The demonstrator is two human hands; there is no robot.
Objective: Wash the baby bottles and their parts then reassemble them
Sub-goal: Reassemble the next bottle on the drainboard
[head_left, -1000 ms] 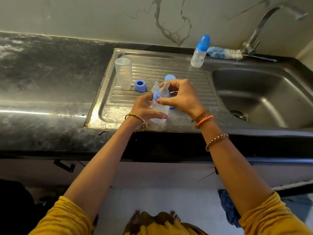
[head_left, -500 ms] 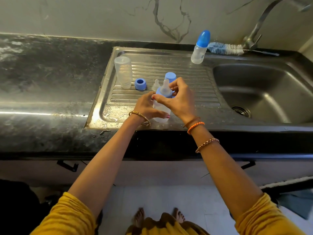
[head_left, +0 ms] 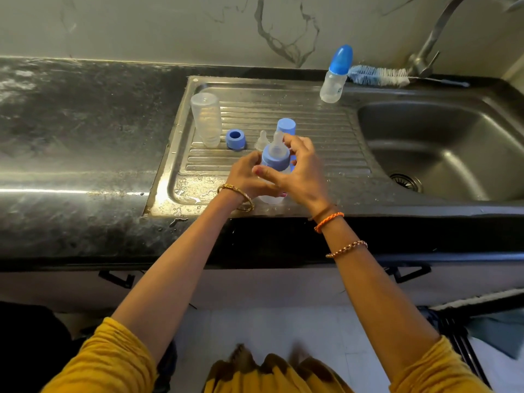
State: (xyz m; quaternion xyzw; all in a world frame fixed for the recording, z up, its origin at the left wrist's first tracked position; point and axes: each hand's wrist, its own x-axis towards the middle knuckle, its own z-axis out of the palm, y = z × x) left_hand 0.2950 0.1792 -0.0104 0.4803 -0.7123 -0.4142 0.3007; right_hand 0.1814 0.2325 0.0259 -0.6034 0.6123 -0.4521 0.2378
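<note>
I hold a clear baby bottle upright over the front of the steel draining board. My left hand grips its body. My right hand curls round its blue collar, which carries a clear teat. Behind it on the board stand an upside-down clear bottle, a loose blue collar, a loose clear teat and a blue cap. A capped, assembled bottle stands at the board's back right.
The sink bowl with its drain lies to the right, the tap above it. A blue and white bottle brush lies behind the sink. Wet dark stone counter stretches left. Water drops cover the board's front.
My right hand has shifted round the blue collar on the bottle, its thumb now at the front. The left hand keeps its grip on the bottle body.
</note>
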